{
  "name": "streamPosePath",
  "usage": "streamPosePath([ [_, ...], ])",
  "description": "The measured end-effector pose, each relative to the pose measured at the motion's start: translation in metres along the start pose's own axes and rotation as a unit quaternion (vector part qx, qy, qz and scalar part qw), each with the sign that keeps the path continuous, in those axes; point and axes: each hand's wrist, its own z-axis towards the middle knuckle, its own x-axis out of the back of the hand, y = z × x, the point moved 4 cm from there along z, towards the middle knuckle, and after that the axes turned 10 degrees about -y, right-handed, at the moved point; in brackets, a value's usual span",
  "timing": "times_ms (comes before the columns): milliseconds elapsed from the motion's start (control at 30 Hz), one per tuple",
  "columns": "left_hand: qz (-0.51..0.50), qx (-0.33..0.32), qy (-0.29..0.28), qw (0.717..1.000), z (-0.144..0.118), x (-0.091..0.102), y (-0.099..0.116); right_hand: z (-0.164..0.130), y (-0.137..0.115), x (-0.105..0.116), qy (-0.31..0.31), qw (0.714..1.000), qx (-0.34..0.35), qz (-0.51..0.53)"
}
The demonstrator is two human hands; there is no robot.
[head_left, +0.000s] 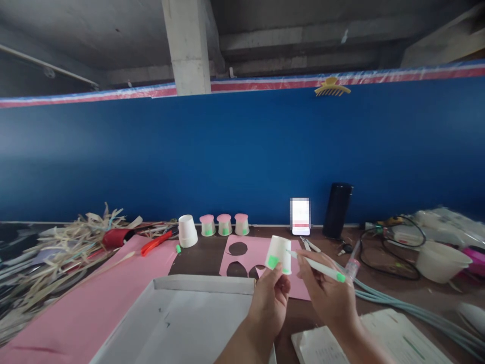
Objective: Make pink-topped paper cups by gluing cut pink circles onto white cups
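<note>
My left hand (pixel 272 299) is closed on a white paper cup (pixel 279 248), which is upside down and tilted a little. A bright green patch (pixel 272 262) marks the cup's side near its rim, with more green at the bottom edge. In my right hand (pixel 329 290) is a white marker (pixel 320 267) with a green end, held like a pen. Its tip points left and is at or very close to the cup's side; contact is too small to tell. Beneath and behind the cup lies a pink sheet (pixel 259 243) with round holes cut in it.
Three small cups with pink round tops and green patches, one being the middle cup (pixel 224 225), stand at the back beside stacked white cups (pixel 187 231). A shallow white box lid (pixel 204 284) fills the front. Red-handled scissors (pixel 156 243), a phone (pixel 300 216) and a black bottle (pixel 337 210) are farther back.
</note>
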Motion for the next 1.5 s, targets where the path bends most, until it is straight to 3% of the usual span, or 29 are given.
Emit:
streamPosePath([
  [600, 0.003, -0.005, -0.062, 0.998, -0.0013, -0.0049, 0.0014, -0.0020, 0.0006, -0.0102, -0.013, 0.999, 0.045, -0.013],
  [1500, -0.008, 0.006, -0.041, 0.999, -0.0015, -0.0042, 0.0008, 0.0001, 0.0011, -0.0103, -0.024, 0.998, 0.040, -0.039],
])
